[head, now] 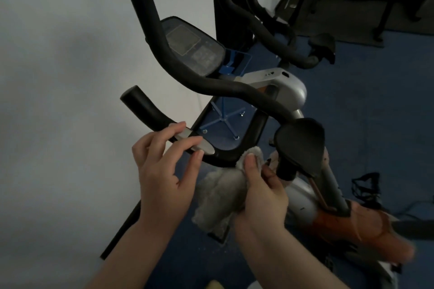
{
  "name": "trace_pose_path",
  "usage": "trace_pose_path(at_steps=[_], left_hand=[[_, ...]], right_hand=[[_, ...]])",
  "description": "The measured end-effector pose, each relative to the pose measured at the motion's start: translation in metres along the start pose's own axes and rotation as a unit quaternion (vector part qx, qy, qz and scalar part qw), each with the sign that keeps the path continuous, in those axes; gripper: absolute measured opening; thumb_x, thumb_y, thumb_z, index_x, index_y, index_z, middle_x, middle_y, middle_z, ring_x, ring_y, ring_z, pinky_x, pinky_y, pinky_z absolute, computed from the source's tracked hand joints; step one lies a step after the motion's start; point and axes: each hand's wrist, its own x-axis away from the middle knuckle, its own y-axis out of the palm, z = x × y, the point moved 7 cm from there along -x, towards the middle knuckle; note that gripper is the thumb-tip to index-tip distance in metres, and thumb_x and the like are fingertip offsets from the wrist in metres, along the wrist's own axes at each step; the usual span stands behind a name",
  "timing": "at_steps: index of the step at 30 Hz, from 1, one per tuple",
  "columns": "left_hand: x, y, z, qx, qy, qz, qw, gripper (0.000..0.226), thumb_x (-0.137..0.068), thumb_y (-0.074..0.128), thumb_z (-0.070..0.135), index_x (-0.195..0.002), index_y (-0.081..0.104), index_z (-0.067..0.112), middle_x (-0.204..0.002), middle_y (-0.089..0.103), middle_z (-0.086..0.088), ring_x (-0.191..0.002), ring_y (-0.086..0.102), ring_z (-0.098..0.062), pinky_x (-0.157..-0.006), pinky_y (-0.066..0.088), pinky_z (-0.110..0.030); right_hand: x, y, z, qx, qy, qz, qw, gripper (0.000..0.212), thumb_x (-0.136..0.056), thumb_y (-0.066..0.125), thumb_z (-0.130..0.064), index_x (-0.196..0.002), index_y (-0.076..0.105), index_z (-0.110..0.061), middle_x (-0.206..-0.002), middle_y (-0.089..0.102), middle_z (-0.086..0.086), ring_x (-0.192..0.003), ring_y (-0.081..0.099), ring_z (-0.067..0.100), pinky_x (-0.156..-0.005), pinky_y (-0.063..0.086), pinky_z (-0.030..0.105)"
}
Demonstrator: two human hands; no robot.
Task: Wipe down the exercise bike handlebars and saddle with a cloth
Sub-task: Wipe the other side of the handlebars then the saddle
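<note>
Your right hand grips the grey cloth, thumb pressing it against the near bend of the black handlebars. Your left hand is open, fingertips touching the silver sensor strip on the near grip.

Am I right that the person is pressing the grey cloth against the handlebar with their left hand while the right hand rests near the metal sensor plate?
Not quite: the hands are swapped. In the head view the right hand presses the grey cloth against the handlebar, while the left hand rests near the metal sensor plate.
</note>
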Motion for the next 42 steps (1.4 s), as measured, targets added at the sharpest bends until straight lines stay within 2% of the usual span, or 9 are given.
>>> trace_pose_path(at_steps=[4, 10, 14, 19, 26, 30, 34, 37, 42], left_hand=[[0.001, 0.001, 0.002, 0.013, -0.014, 0.01, 1.0, 0.022, -0.086, 0.061, 0.024, -0.102, 0.071, 0.013, -0.123, 0.059, -0.006, -0.114, 0.035, -0.017, -0.099, 0.023, -0.009], [0.002, 0.005, 0.002, 0.036, -0.028, 0.03, 0.999, 0.022, -0.086, 0.06, 0.024, -0.101, 0.07, 0.012, -0.123, 0.059, -0.009, -0.113, 0.034, -0.018, -0.098, 0.024, -0.011], [0.002, 0.003, 0.005, 0.028, -0.03, 0.03, 0.999, 0.019, -0.085, 0.063, 0.018, -0.102, 0.069, 0.012, -0.122, 0.059, -0.009, -0.114, 0.034, -0.018, -0.098, 0.022, -0.007], [0.006, 0.007, 0.006, 0.034, -0.038, 0.041, 0.998, 0.019, -0.085, 0.062, 0.019, -0.103, 0.068, 0.014, -0.125, 0.057, -0.006, -0.118, 0.031, -0.014, -0.099, 0.025, -0.013], [-0.003, -0.007, -0.003, 0.048, -0.01, 0.011, 0.999, 0.022, -0.087, 0.063, 0.013, -0.108, 0.064, 0.017, -0.115, 0.062, 0.004, -0.112, 0.044, -0.014, -0.092, 0.039, -0.024], [-0.008, -0.012, -0.004, 0.041, -0.012, -0.009, 0.999, 0.018, -0.085, 0.065, 0.015, -0.103, 0.068, 0.016, -0.111, 0.065, 0.005, -0.109, 0.046, -0.014, -0.092, 0.041, -0.026], [-0.006, -0.005, 0.024, 0.072, 0.032, -0.019, 0.997, 0.012, -0.084, 0.065, 0.011, -0.094, 0.07, 0.01, -0.102, 0.067, 0.0, -0.099, 0.055, -0.015, -0.091, 0.038, -0.022], [0.006, 0.023, 0.067, 0.149, 0.097, -0.09, 0.98, 0.016, -0.082, 0.065, 0.009, -0.097, 0.068, 0.014, -0.103, 0.065, 0.003, -0.098, 0.057, -0.012, -0.091, 0.042, -0.026], [0.048, 0.082, 0.132, 0.242, 0.093, -0.194, 0.946, 0.015, -0.083, 0.06, 0.015, -0.096, 0.067, 0.019, -0.101, 0.063, 0.011, -0.099, 0.054, -0.003, -0.09, 0.041, -0.019]], right_hand=[[-0.012, 0.006, 0.002, -0.023, 0.05, 0.029, 0.998, 0.011, -0.073, 0.077, -0.032, -0.072, 0.069, -0.025, -0.09, 0.071, 0.003, -0.089, 0.066, 0.027, -0.092, 0.048, 0.056], [0.001, 0.001, 0.012, -0.012, 0.09, 0.004, 0.996, 0.013, -0.074, 0.078, -0.03, -0.076, 0.072, -0.018, -0.087, 0.073, 0.009, -0.088, 0.067, 0.031, -0.089, 0.05, 0.057], [-0.013, 0.003, 0.003, -0.038, 0.068, 0.058, 0.995, 0.087, -0.016, 0.085, -0.066, -0.089, 0.069, -0.021, -0.098, 0.071, 0.004, -0.093, 0.064, 0.026, -0.096, 0.046, 0.054], [0.01, 0.001, 0.01, 0.008, 0.079, 0.02, 0.997, 0.012, -0.073, 0.079, -0.028, -0.068, 0.072, -0.019, -0.075, 0.074, 0.004, -0.085, 0.068, 0.026, -0.091, 0.051, 0.051], [0.026, 0.03, 0.048, 0.004, 0.183, -0.06, 0.981, 0.016, -0.068, 0.084, -0.016, -0.059, 0.071, -0.016, -0.064, 0.072, 0.006, -0.074, 0.068, 0.026, -0.08, 0.053, 0.042], [0.028, 0.031, 0.045, 0.013, 0.181, -0.128, 0.975, 0.009, -0.07, 0.08, -0.013, -0.077, 0.075, -0.009, -0.076, 0.075, 0.01, -0.074, 0.072, 0.026, -0.077, 0.056, 0.043], [0.024, 0.002, 0.019, 0.094, 0.118, -0.158, 0.976, 0.021, -0.071, 0.081, -0.018, -0.086, 0.074, -0.005, -0.086, 0.073, 0.02, -0.087, 0.07, 0.036, -0.083, 0.056, 0.051], [0.016, -0.034, -0.025, 0.218, -0.057, -0.12, 0.967, 0.017, -0.069, 0.082, -0.02, -0.077, 0.071, -0.01, -0.074, 0.073, 0.008, -0.073, 0.07, 0.022, -0.068, 0.058, 0.034], [0.003, -0.113, -0.102, 0.458, -0.285, -0.051, 0.841, 0.015, -0.072, 0.078, -0.029, -0.081, 0.067, -0.025, -0.075, 0.069, -0.01, -0.073, 0.065, 0.001, -0.065, 0.054, 0.022]])
